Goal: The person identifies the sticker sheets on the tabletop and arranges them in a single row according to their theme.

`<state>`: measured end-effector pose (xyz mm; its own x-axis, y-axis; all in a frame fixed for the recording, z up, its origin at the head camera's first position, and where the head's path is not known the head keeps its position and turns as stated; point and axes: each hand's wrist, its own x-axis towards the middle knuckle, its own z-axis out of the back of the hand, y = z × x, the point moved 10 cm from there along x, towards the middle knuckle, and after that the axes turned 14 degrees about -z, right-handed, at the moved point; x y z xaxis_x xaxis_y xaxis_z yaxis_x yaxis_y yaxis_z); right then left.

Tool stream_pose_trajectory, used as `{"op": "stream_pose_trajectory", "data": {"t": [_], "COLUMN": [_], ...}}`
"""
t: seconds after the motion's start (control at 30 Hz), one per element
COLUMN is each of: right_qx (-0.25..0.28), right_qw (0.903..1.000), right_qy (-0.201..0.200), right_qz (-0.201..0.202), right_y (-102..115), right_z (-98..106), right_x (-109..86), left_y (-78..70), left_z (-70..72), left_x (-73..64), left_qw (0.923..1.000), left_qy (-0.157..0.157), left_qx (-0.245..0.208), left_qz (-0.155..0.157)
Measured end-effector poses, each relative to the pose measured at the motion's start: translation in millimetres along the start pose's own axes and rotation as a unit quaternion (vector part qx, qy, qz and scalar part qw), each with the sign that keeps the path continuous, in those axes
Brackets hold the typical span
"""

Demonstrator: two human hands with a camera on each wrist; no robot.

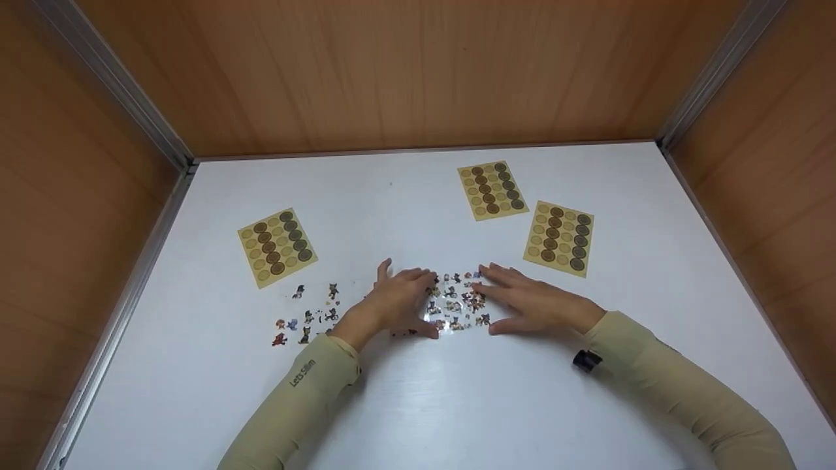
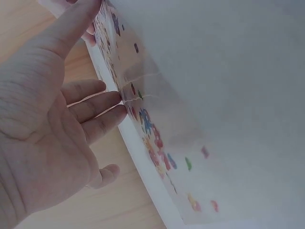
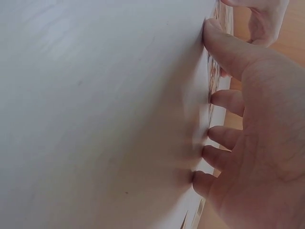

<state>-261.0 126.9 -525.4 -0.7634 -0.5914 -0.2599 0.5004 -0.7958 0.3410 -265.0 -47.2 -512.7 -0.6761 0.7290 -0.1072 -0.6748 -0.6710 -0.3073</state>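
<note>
Flattening the clear sheet of small cartoon stickers (image 1: 455, 301)

We laid our left hand (image 1: 397, 301) and right hand (image 1: 532, 301) flat, fingers straight, on its edges at the middle of the white counter (image 1: 457, 405); next, we judged, called for pinching one sticker's edge.

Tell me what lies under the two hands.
Under the left hand and right hand lies a clear cartoon sticker sheet on the white table. The parts beneath the fingers are hidden.
</note>
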Motion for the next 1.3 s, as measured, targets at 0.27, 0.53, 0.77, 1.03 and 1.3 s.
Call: {"op": "stream_pose_trajectory", "data": {"t": [0.27,0.53,0.77,1.03,1.3], "right_qx": [0.029,0.094,0.153,0.183,0.173], "right_qw": [0.9954,0.9817,0.9585,0.9430,0.9461], "right_qy": [-0.089,-0.149,-0.168,-0.130,-0.094], "right_qz": [-0.020,-0.073,-0.172,-0.246,-0.257], "right_y": [-18,-85,-158,-208,-230], "right_z": [41,98,113,98,74], "right_x": [-7.0,-22.4,-30.6,-24.4,-8.5], "left_y": [-13.4,-41.4,-58.5,-70.6,-65.9], "left_z": [23.9,50.7,50.9,25.9,-4.7], "left_x": [14.3,65.9,134.2,195.3,216.7], "left_qw": [0.9993,0.9972,0.9970,0.9973,0.9955], "left_qy": [-0.014,-0.037,-0.067,-0.063,-0.028], "left_qx": [-0.022,-0.009,0.001,-0.033,-0.049], "left_qz": [-0.027,-0.065,-0.039,0.022,0.076]}}
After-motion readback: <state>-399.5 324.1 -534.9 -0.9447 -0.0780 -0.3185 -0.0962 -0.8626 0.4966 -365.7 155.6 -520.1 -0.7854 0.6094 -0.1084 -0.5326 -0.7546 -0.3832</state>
